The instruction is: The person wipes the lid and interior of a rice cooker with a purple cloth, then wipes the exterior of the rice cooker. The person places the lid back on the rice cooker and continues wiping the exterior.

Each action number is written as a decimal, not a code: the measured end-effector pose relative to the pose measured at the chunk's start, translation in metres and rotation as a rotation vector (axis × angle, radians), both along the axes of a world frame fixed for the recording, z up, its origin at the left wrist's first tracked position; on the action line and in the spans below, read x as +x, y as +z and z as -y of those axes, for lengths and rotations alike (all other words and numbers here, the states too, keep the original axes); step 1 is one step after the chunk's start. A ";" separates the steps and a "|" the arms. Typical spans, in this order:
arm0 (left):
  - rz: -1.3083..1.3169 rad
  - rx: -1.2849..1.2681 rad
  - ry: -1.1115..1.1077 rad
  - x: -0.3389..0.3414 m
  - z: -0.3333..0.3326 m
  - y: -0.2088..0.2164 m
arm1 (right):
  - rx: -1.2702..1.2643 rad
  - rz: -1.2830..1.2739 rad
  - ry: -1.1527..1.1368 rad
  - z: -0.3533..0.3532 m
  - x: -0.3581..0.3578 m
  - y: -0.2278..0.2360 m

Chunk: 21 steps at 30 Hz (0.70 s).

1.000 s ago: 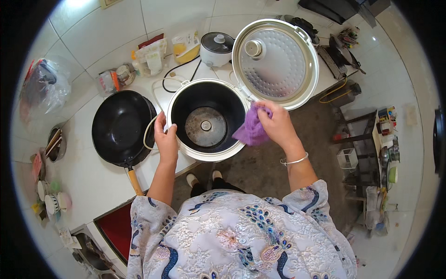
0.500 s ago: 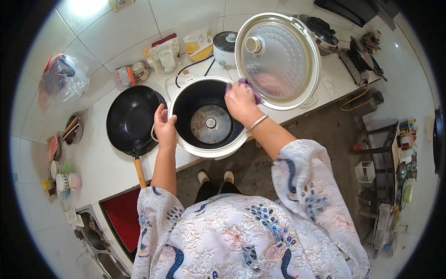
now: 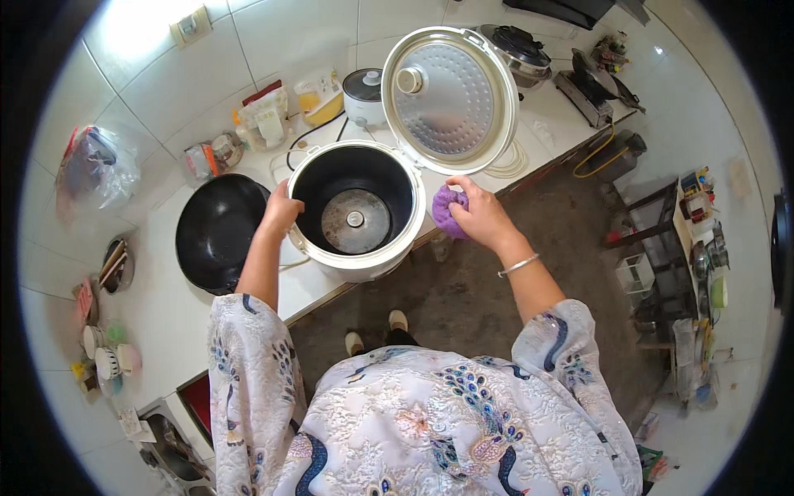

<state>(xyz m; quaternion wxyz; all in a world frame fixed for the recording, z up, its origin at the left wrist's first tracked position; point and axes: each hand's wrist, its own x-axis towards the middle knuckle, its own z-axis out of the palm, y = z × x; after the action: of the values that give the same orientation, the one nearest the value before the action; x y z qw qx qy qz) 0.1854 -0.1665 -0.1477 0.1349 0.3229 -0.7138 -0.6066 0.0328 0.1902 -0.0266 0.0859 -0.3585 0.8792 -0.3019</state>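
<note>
A large white rice cooker [image 3: 374, 263] stands at the counter's front edge, its dark inside showing a round metal heating plate [image 3: 343, 223] with a central knob. Its lid [image 3: 451, 107], silvery and dimpled within, is tipped up behind it to the right. My left hand [image 3: 282, 208] grips the cooker's left rim. Off the cooker's right side, my right hand [image 3: 486, 219] pinches a crumpled purple cloth [image 3: 447, 212], held apart from the rim over the floor.
A black wok [image 3: 219, 236] sits left of the cooker. Behind stand a small white electric pot [image 3: 364, 97] and food bags [image 3: 269, 120]. Farther right are a pressure cooker [image 3: 517, 54] and a gas stove [image 3: 583, 99]. A dark rack [image 3: 657, 281] stands at the right.
My right hand has drawn the purple cloth away from the cooker's rim, down and to the right. My left hand has closed over the left rim. The view has shifted slightly.
</note>
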 end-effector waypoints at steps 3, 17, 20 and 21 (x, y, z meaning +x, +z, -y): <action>0.052 -0.073 0.077 -0.008 -0.007 0.013 | -0.220 0.062 -0.076 0.012 0.006 -0.042; -0.026 -0.436 -0.086 -0.032 -0.018 0.053 | -0.537 -0.284 -0.040 0.030 0.012 -0.034; -0.048 -0.451 -0.103 -0.032 -0.035 0.071 | -0.489 -0.259 -0.047 0.077 -0.013 -0.026; -0.003 -0.545 -0.101 -0.036 -0.047 0.082 | -0.435 -0.265 -0.034 0.089 -0.029 -0.039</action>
<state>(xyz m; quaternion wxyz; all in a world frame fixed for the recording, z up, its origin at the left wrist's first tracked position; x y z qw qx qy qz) 0.1497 -0.1199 -0.0658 0.1874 0.2379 -0.8657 -0.3986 0.0041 0.1014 -0.0655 -0.1142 -0.3903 0.8030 -0.4357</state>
